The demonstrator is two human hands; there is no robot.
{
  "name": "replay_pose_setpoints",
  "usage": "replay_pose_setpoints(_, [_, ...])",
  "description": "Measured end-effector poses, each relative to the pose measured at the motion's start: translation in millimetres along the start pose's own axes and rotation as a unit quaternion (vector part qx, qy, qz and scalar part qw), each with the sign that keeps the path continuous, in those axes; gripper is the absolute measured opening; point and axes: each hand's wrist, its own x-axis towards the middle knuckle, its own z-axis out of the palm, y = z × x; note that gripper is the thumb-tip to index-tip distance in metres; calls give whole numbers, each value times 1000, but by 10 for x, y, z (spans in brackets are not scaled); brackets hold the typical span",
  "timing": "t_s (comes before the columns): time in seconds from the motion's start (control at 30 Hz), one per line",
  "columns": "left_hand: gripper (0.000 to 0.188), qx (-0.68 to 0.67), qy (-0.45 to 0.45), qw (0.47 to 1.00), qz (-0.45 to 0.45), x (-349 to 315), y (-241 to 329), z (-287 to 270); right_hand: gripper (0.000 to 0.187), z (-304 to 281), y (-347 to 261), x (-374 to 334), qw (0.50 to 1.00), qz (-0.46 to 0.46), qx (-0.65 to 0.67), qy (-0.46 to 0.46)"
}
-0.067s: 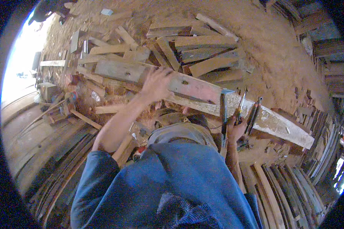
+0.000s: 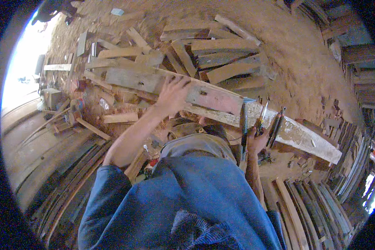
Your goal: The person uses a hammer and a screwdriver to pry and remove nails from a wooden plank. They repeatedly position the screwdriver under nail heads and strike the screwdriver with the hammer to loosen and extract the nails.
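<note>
My left hand (image 2: 173,95) lies spread over a worn wooden block (image 2: 214,99), grey at its left and faded pink at its right, with dark holes in its face. The block rests along a long board (image 2: 308,139) with patchy whitish paint. At the block's right end, my right hand (image 2: 257,141) is closed round the yellow-and-black handle of a slim, pointed metal tool (image 2: 261,116), its tip upward. Left of that hand stands a dark-handled tool (image 2: 243,125) with a flat bluish head. To its right is another dark, long tool (image 2: 276,127), its kind unclear.
Loose timber offcuts (image 2: 225,48) lie heaped on the sawdust-covered ground beyond the block. Long planks are stacked at the lower left (image 2: 66,183) and the lower right (image 2: 308,200). Small wood scraps (image 2: 337,127) pile up at the right.
My left hand and the wooden block have shifted slightly to the right. My right hand stays in nearly the same place.
</note>
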Motion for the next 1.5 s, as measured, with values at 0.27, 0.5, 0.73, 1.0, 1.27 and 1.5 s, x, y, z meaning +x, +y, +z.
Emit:
replay_pose_setpoints(0.27, [67, -32, 26, 999, -15, -94, -56, 22, 63, -52, -157, 93, 998, -29, -52, -8])
replay_pose_setpoints(0.5, [60, 0, 11, 1000, 11, -241, -422, -109, 61, -206, 23, 9, 999, -34, 25, 19])
replay_pose_setpoints(0.73, [49, -62, 91, 994, -11, -398, -67, -197, 65, -315, 527, 163, 991, -5, -103, 80])
replay_pose_setpoints(1.0, [23, -101, 169, 969, -148, -385, 228, 66, 57, -407, 634, 397, 999, -9, -35, 11])
replay_pose_setpoints(1.27, [21, -78, 126, 966, -211, -227, 324, 33, 46, -432, 720, 414, 1000, 10, 19, -11])
replay_pose_setpoints(1.5, [26, -46, 58, 974, -212, -49, 341, -49, 44, -336, 816, 408, 999, -18, -30, 24])
